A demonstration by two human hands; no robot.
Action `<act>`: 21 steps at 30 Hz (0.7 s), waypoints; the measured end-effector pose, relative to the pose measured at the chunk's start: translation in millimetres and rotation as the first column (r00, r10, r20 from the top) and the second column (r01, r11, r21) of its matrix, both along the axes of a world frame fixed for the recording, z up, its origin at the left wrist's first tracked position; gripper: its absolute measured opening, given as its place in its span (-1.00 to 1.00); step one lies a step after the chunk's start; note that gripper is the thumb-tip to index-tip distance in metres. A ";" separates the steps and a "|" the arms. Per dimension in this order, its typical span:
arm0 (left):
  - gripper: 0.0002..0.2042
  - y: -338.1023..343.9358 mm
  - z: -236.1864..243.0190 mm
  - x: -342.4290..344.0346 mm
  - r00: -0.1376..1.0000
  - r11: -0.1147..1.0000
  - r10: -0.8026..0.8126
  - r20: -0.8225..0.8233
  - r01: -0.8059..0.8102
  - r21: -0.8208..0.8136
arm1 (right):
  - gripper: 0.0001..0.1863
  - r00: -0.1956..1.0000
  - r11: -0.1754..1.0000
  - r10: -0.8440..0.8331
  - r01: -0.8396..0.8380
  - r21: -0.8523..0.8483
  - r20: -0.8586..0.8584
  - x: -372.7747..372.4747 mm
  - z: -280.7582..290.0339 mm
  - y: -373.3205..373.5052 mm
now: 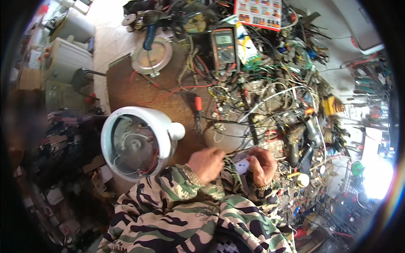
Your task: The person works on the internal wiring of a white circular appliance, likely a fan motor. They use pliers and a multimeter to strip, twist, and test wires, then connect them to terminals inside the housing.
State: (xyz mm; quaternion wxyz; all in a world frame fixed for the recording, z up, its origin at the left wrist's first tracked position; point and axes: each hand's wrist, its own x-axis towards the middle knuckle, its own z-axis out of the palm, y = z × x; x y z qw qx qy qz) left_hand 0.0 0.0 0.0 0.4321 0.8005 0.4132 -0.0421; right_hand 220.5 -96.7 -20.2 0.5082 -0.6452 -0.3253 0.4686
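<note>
In front of my body, my left hand [207,165] is closed, its fingertips pressed together; whatever they hold, if anything, is too small to make out. Just to the right, my right hand [263,167] has its fingers curled round a small white flat piece [242,166] that points toward the left hand. Left of my hands, a round white housing [168,126] lies on its side on the brown bench [187,141]. Its open end shows a grey inside with red and white wires. A tool with a red handle [198,103] lies beyond my left hand.
A multimeter [223,50] with red leads stands at the back, right of a round metal plate [163,62]. Tangled wires and parts [270,97] cover the bench's right side. A printed sheet [258,14] lies at the far edge. Pale boxy cases [69,59] stand at left.
</note>
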 end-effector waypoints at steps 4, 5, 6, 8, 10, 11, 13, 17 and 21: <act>-0.73 7.9 51.1 -48.7 0.955 0.996 0.092 0.280 -0.088 -0.027 | -0.63 0.990 0.988 -0.071 0.087 0.128 -0.123 -25.4 -34.0 10.6; -0.77 9.3 67.1 -61.7 0.936 0.987 0.161 0.312 -0.160 -0.029 | -0.54 0.987 0.988 -0.077 0.094 0.120 -0.140 -26.4 -29.1 9.4; -0.79 13.0 80.3 -76.0 0.905 0.964 0.259 0.338 -0.265 -0.028 | -0.39 0.996 0.991 -0.050 0.059 0.122 -0.079 -22.9 -18.7 13.3; -0.83 33.2 90.7 -118.4 0.843 0.902 0.371 0.389 -0.427 0.066 | -0.36 0.996 0.989 -0.025 0.036 0.144 -0.081 -16.8 -19.1 16.4; -0.85 61.6 99.8 -169.6 0.795 0.794 0.490 0.358 -0.576 0.195 | -0.48 0.992 0.990 -0.003 0.021 0.142 -0.126 -13.1 -33.8 16.7; -0.85 79.6 106.4 -192.7 0.765 0.732 0.565 0.310 -0.637 0.240 | -0.60 0.991 0.987 -0.001 0.022 0.159 -0.133 -14.1 -35.4 18.3; -0.87 103.9 73.1 -251.1 0.606 0.555 0.657 0.448 -0.791 0.256 | -0.66 0.995 0.994 0.070 -0.063 0.095 -0.077 -19.3 -30.0 28.9; -0.83 186.3 32.3 -287.6 0.835 0.725 0.536 0.121 -0.529 0.441 | -0.72 1.000 1.000 -0.004 0.004 -0.013 0.015 -36.4 -16.3 34.6; -0.72 263.6 -55.4 -276.4 0.876 0.886 0.464 -0.134 -0.453 0.100 | -0.73 0.998 0.993 -0.053 0.051 -0.103 -0.022 -55.3 -8.5 31.2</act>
